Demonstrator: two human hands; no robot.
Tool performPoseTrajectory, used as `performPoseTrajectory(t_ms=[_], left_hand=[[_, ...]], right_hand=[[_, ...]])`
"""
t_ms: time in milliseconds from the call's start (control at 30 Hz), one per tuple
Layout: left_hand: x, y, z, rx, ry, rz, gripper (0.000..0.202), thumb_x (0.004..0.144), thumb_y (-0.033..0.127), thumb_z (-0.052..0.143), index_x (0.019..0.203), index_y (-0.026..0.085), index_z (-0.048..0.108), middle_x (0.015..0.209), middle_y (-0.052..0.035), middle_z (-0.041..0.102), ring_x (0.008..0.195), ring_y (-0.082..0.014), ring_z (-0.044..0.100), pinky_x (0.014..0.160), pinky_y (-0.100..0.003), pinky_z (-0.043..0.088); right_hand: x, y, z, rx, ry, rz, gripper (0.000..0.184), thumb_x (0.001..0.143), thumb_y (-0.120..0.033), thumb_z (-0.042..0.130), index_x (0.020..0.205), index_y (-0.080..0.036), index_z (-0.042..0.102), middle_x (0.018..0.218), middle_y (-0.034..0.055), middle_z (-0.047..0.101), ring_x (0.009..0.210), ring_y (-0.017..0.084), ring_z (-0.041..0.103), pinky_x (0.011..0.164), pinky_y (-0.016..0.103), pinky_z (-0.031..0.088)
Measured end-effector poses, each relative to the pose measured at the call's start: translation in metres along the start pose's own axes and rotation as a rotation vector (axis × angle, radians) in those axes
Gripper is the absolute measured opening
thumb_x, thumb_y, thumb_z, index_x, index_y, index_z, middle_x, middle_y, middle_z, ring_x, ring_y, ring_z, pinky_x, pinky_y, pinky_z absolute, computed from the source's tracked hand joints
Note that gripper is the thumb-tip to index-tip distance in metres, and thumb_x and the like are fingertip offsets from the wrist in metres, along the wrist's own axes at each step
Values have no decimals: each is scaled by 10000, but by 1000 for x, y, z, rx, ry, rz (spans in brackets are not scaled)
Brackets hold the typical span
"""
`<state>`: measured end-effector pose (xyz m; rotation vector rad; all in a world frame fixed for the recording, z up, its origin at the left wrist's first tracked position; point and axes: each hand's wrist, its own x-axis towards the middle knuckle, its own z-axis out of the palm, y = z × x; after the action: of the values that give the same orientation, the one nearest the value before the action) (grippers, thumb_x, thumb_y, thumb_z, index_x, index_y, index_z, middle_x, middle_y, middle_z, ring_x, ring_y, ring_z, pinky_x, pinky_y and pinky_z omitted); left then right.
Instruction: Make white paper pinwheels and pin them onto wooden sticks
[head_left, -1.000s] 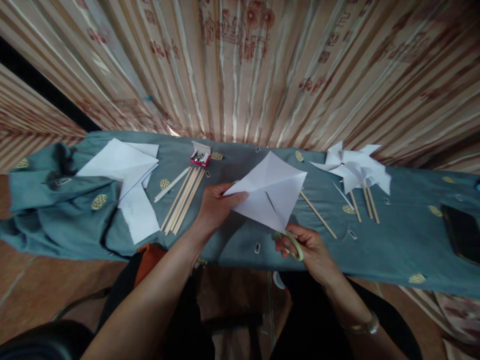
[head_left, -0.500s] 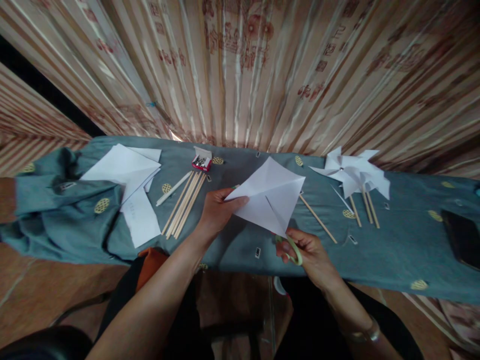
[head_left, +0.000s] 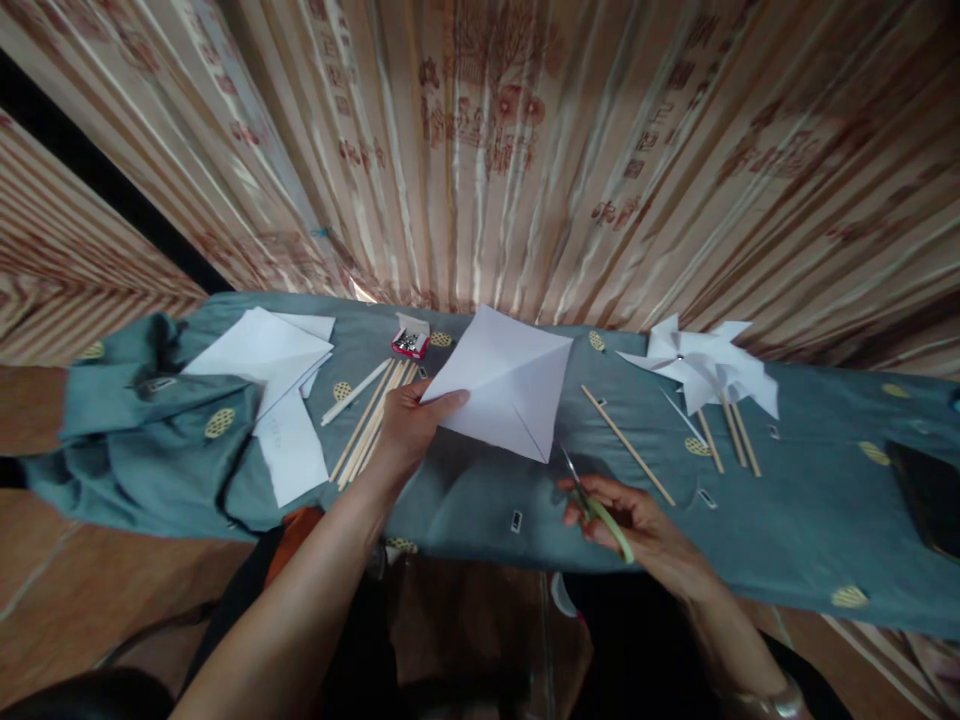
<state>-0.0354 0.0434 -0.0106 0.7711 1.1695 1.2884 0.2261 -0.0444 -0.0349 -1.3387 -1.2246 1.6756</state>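
Observation:
My left hand pinches the left corner of a creased white paper square and holds it up over the table. My right hand is closed on green-handled scissors, whose blades point up at the paper's lower corner and lie just clear of it. A cut line runs into the paper from that lower corner.
A blue-grey cloth covers the table. On it lie a stack of white sheets, a bundle of wooden sticks, a small red box of pins, a single stick and finished paper pinwheels. A striped curtain hangs behind.
The scissors have come out of the paper and dropped lower right. My left hand has lifted the paper up and to the left.

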Motion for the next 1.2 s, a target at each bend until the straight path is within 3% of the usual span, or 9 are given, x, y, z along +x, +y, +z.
performPoseTrajectory(t_ms=[133,267,433,567,667,800,933,1100,1200], left_hand=[[-1,-1,-5,58,-48,-36,264,528,243,845,756,135,769,681,-36,734,585,-168,641,594,-281,505],[-4,-14,-5,264,-261,-110,218,558,267,820,730,139,779,650,-52,724,552,-180,627,544,-277,483],[-8,-28,-3,474,-408,-93,118,550,247,804,637,177,766,591,-41,704,520,-182,601,489,-259,453],[-11,-28,-1,462,-443,-95,162,537,216,802,694,186,776,674,-38,732,595,-196,639,549,-265,478],[-13,-23,1,362,-385,-125,362,508,216,841,860,163,774,762,-45,748,671,-202,662,647,-287,500],[-17,-17,7,69,-232,-132,682,573,364,849,1194,169,644,900,-58,740,836,-217,676,750,-314,504],[-30,-22,18,-132,-334,-209,820,552,448,856,1269,167,575,1169,-120,686,1081,-288,631,871,-363,495],[-51,-38,33,-33,-471,-177,695,509,341,892,1135,158,652,1146,-113,704,1123,-326,609,975,-414,452],[-56,-41,36,-34,-465,-158,598,557,354,866,1094,182,668,1149,-99,704,1152,-326,596,995,-414,443]], right_hand=[[2,-5,-22,-54,315,-174,498,624,-516,826,1008,-221,708,779,57,741,657,185,651,615,306,526],[5,-12,-28,-108,556,-352,487,637,-439,832,1057,-246,677,915,63,760,836,225,686,744,350,536],[7,-20,-17,-235,490,-356,531,596,-324,846,1092,-242,676,875,32,757,748,188,664,672,313,500],[9,-17,-8,-379,440,-341,452,635,-319,813,1064,-225,707,779,7,732,690,168,643,639,296,476],[12,-14,-8,-410,463,-338,414,658,-342,792,1043,-211,713,750,6,724,654,161,625,631,300,471],[18,-12,-8,-321,560,-382,417,641,-340,790,1025,-206,699,693,-11,703,609,153,598,600,290,464],[28,-11,-2,-276,647,-421,396,678,-339,765,1042,-209,679,655,-35,668,583,134,563,599,282,457],[40,-9,13,-251,702,-422,409,679,-329,763,1055,-209,656,652,-45,631,630,144,579,654,298,470],[47,-11,19,-208,693,-415,403,676,-334,760,1042,-206,651,642,-45,629,611,142,572,650,302,466]])
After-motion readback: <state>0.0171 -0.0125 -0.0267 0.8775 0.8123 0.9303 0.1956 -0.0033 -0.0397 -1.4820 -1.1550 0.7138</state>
